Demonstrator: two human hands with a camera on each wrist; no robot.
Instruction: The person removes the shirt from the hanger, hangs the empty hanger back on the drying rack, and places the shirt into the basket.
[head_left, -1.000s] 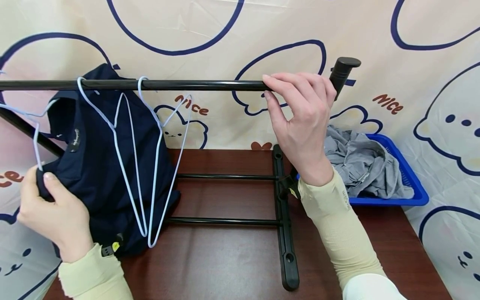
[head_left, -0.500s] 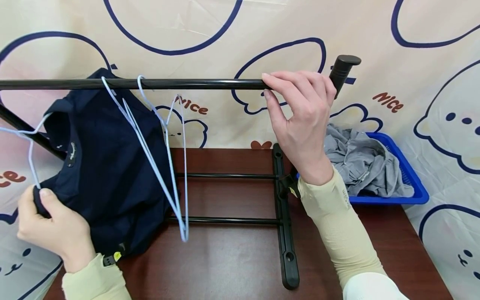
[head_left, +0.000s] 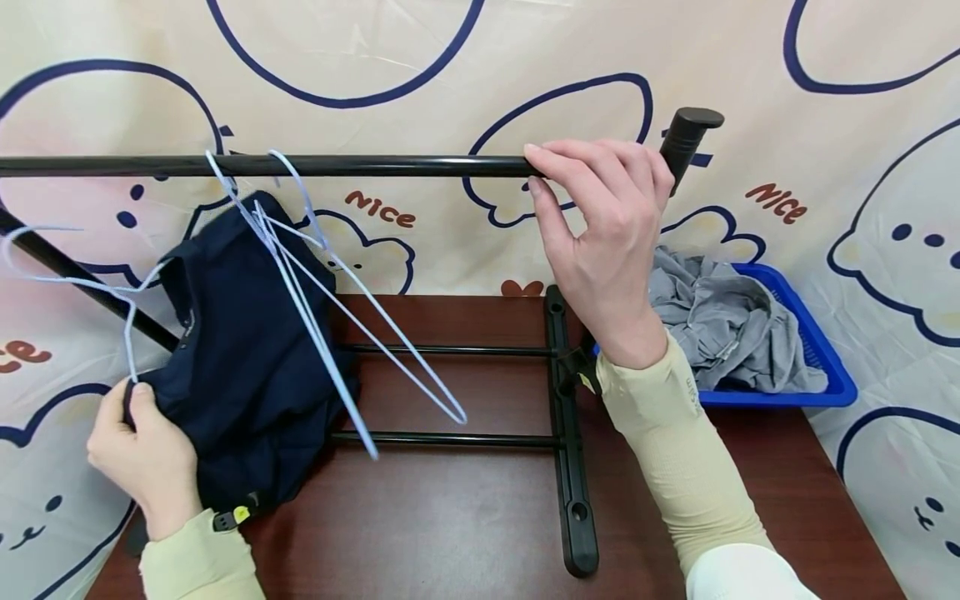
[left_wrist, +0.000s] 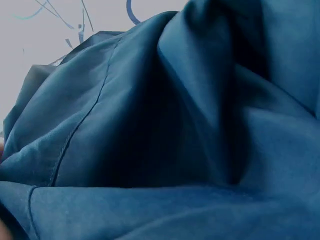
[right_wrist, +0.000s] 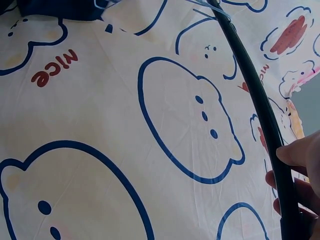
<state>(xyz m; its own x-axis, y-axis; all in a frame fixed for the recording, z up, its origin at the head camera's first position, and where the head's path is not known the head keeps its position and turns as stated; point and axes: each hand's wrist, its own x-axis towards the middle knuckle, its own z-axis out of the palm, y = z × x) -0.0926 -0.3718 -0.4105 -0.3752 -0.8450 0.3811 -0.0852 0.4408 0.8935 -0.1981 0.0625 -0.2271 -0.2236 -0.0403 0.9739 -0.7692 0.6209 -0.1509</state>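
My left hand [head_left: 150, 458] pinches the shoulder of a navy shirt [head_left: 240, 375], close to where a light blue hanger [head_left: 82, 282] enters the cloth. That hanger's hook points left, apart from the black rail [head_left: 420, 167]. Dark folds of the shirt [left_wrist: 210, 150] fill most of the left wrist view. My right hand [head_left: 611, 237] holds the rail near its right end; in the right wrist view its thumb and fingers [right_wrist: 295, 155] lie around the bar. Two bare light blue hangers, one [head_left: 307, 321] in front of the shirt and another [head_left: 405, 337] to its right, hang from the rail.
The rack's black foot [head_left: 573, 467] and lower crossbars [head_left: 457, 440] stand on a dark red-brown table [head_left: 450, 517]. At the right, a blue basket [head_left: 832, 375] holds grey clothing [head_left: 735, 325]. A cartoon-printed curtain [head_left: 420, 50] covers the wall behind.
The shirt has come down from behind the rail, and my left hand has moved slightly right with it. Both bare hangers have swung to the right. My right hand stays on the rail.
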